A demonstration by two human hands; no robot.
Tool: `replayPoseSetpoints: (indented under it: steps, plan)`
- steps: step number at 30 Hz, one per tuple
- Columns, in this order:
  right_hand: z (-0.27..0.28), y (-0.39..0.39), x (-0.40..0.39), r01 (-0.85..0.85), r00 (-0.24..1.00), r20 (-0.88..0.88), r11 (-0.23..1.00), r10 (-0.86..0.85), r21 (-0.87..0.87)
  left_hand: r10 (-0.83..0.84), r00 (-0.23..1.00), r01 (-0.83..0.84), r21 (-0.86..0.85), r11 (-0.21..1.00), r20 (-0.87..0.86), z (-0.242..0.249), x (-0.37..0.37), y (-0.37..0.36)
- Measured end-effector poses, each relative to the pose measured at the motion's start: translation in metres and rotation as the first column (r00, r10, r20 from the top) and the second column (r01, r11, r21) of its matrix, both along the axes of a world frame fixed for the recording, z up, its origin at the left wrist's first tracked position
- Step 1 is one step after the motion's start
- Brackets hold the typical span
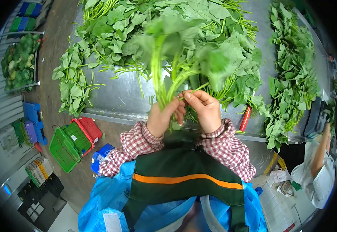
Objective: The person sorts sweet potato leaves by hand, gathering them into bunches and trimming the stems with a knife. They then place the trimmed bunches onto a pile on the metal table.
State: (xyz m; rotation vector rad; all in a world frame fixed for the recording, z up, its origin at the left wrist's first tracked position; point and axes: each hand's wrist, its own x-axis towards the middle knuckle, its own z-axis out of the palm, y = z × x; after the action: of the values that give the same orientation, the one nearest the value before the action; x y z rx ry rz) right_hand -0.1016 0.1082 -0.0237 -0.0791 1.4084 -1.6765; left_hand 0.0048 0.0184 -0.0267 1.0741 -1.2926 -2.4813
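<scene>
My left hand [162, 118] is closed round the lower stems of a bunch of leafy greens [158, 73], held upright over the table's front edge. The bunch's leafy top is smeared by motion. Close beside it, my right hand [206, 111] pinches a single green stem [199, 88] between thumb and fingers. Heaped greens [118, 31] with broad leaves and long stems cover much of the metal table [118, 98] beyond my hands. A red-handled tool [245, 118] lies at the table's front edge, right of my right hand; its far end is hidden under leaves.
More greens [292, 73] lie along a second metal surface at the right. A co-worker's arm [323, 149] and light clothing show at the far right. Green basket [64, 149] and red basket [89, 129] stand on the floor at left, near a netted sack of vegetables [19, 63].
</scene>
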Motion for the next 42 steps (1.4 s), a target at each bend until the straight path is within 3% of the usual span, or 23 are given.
replayPoseSetpoints:
  steps: [3,4,7,8,9,11,13,15,17,18,20,21,23,25,26,29,31,33,34,37,38,41,42]
  plan:
    - [0.007,0.005,0.022,-0.099,0.747,-0.661,0.995,0.076,0.003,0.401,0.914,-0.402,-0.002,0.916,0.061,-0.001,-0.008,0.002]
    - [-0.007,0.006,0.027,-0.195,0.709,-0.704,0.97,0.039,-0.143,0.506,0.862,-0.506,0.083,0.859,0.018,-0.002,-0.011,0.002]
    - [-0.001,0.018,0.019,-0.357,0.481,-0.864,0.933,0.145,-0.042,0.623,0.782,-0.621,0.074,0.78,-0.01,-0.004,-0.005,-0.017]
    - [-0.006,0.022,0.016,-0.408,0.357,-0.909,0.912,0.214,0.055,0.653,0.75,-0.653,0.038,0.756,-0.102,-0.01,0.001,-0.032]
    - [-0.013,0.03,0.015,-0.397,0.377,-0.829,0.881,0.413,0.258,0.672,0.713,-0.685,0.007,0.729,-0.199,-0.015,0.007,-0.047]
    - [-0.033,0.056,0.016,-0.375,0.432,-0.537,0.686,0.724,0.623,0.602,0.785,-0.62,-0.198,0.759,-0.15,-0.001,0.011,-0.049]
    - [-0.062,0.085,0.002,-0.146,0.528,-0.548,0.705,0.649,0.694,0.383,0.921,-0.38,-0.367,0.849,-0.069,-0.016,0.03,-0.036]
    - [-0.076,0.102,-0.024,0.005,0.966,-0.211,0.803,0.151,0.596,0.249,0.96,-0.236,-0.112,0.965,0.129,-0.032,0.041,-0.011]
    - [-0.079,0.089,-0.04,0.086,0.996,-0.074,0.765,-0.05,0.638,0.136,0.976,-0.184,0.321,0.929,0.167,-0.043,0.031,0.002]
    - [-0.1,0.094,-0.044,0.025,0.999,-0.043,0.783,0.003,0.622,0.1,0.981,-0.152,0.339,0.929,0.167,-0.05,0.028,0.002]
    - [-0.112,0.097,-0.038,0.228,0.926,-0.37,0.896,-0.077,0.382,0.055,0.987,-0.107,0.363,0.926,0.149,-0.06,0.014,-0.003]
    - [-0.076,0.09,-0.028,0.266,0.859,-0.505,0.913,-0.079,0.309,0.116,0.989,-0.136,0.262,0.955,0.091,-0.051,0.01,-0.004]
    - [-0.034,0.086,-0.022,0.331,0.9,-0.377,0.908,-0.221,0.258,0.204,0.979,-0.202,0.066,0.977,-0.028,-0.027,0.008,-0.004]
    - [-0.043,0.095,-0.029,0.301,0.931,-0.285,0.92,-0.227,0.249,0.07,0.994,-0.075,-0.066,0.995,-0.087,-0.023,0.011,-0.003]
    - [-0.038,0.099,-0.025,0.31,0.883,-0.426,0.925,-0.195,0.22,0.029,0.99,-0.044,-0.107,0.993,-0.137,-0.018,0.007,0.002]
    - [-0.008,0.088,-0.011,0.279,0.886,-0.42,0.95,-0.198,0.14,-0.089,0.978,0.047,-0.217,0.975,-0.187,-0.005,-0.014,0.021]
    - [-0.024,0.08,0.002,0.277,0.888,-0.432,0.932,-0.156,0.232,-0.187,0.973,0.131,-0.344,0.93,-0.136,-0.008,-0.03,0.037]
    - [-0.023,0.068,0.011,0.189,0.761,-0.649,0.949,0.02,0.251,-0.211,0.976,0.214,-0.341,0.916,0.045,-0.02,-0.047,0.04]
    - [-0.024,0.063,0.017,0.205,0.807,-0.589,0.95,-0.027,0.236,-0.218,0.975,0.208,-0.16,0.965,-0.048,-0.018,-0.054,0.033]
    - [-0.027,0.061,0.015,0.171,0.615,-0.778,0.941,0.128,0.291,-0.266,0.931,0.291,0.068,0.954,-0.252,-0.041,-0.056,0.023]
    - [-0.025,0.058,0.015,0.154,0.674,-0.736,0.963,0.062,0.222,-0.326,0.93,0.315,-0.088,0.945,-0.17,-0.047,-0.054,0.02]
    - [-0.014,0.059,0.004,0.079,0.222,-0.959,0.977,0.175,0.197,-0.19,0.964,0.18,-0.066,0.981,-0.187,-0.043,-0.041,0.025]
    - [0.004,0.056,0.006,-0.015,0.301,-0.943,0.989,0.145,0.147,-0.155,0.966,0.146,-0.06,0.987,-0.206,-0.024,-0.031,0.025]
